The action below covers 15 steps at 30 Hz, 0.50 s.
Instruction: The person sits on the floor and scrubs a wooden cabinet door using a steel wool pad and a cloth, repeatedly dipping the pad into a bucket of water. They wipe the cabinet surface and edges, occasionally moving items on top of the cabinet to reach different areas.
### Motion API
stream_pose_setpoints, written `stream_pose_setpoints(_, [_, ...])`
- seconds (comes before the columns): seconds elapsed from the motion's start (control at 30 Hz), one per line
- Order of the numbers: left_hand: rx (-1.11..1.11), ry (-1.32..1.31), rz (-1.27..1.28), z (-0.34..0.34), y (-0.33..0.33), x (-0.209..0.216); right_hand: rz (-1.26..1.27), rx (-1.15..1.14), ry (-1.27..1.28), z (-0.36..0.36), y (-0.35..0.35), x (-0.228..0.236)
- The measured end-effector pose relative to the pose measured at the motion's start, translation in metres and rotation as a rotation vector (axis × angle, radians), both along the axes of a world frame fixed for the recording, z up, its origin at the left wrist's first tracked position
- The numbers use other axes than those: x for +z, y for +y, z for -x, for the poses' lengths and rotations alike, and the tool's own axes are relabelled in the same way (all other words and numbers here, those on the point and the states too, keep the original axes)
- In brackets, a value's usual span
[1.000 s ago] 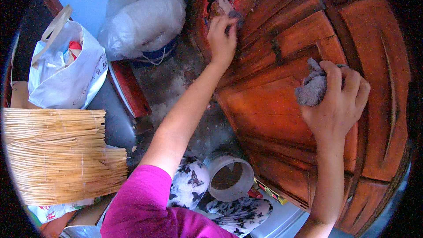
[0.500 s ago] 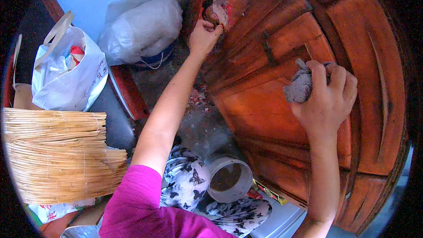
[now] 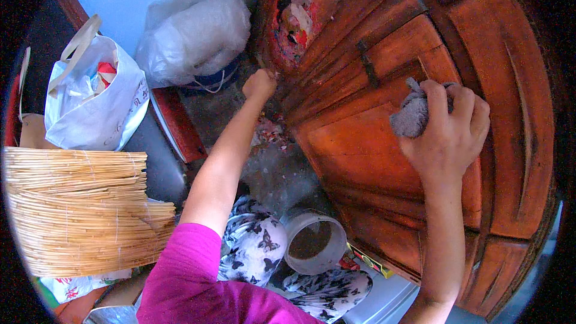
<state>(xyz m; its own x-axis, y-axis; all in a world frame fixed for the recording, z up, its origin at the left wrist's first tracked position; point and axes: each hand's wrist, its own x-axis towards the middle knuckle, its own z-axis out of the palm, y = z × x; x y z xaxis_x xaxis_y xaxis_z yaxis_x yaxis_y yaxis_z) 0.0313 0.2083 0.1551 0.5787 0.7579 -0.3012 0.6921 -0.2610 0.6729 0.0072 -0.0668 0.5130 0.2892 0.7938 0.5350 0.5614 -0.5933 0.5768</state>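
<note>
My right hand (image 3: 451, 129) grips a bunched grey cloth (image 3: 413, 114) against the reddish-brown wooden door (image 3: 366, 144). My left hand (image 3: 260, 84) is closed beside the door's left edge, above the dark floor. Whatever its fingers may hold is hidden or too small to make out. Farther up, a ragged patch of torn paper remnants (image 3: 297, 23) in white, red and black clings to a door panel. Loose scraps (image 3: 273, 129) lie on the floor below my left hand.
A whitish bucket (image 3: 339, 252) with murky water stands between my knees. To the left are a white tote bag (image 3: 99, 105), a rolled reed mat (image 3: 84, 216) and a bulky plastic-wrapped bundle (image 3: 198, 36) by the wall.
My left hand has pulled away from the paper patch, down and to the left, and its fingers are closed. My right hand stays on the cloth almost in place.
</note>
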Motion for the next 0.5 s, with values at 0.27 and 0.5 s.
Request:
stream_pose_setpoints(0.27, [0.145, -0.730, -0.071, -0.026, 0.001, 0.126, 0.029, -0.018, -0.006, -0.006, -0.003, -0.001])
stream_pose_setpoints(0.5, [0.092, -0.370, 0.072, -0.040, 0.035, 0.083, 0.016, 0.006, -0.010, -0.009, 0.003, -0.002])
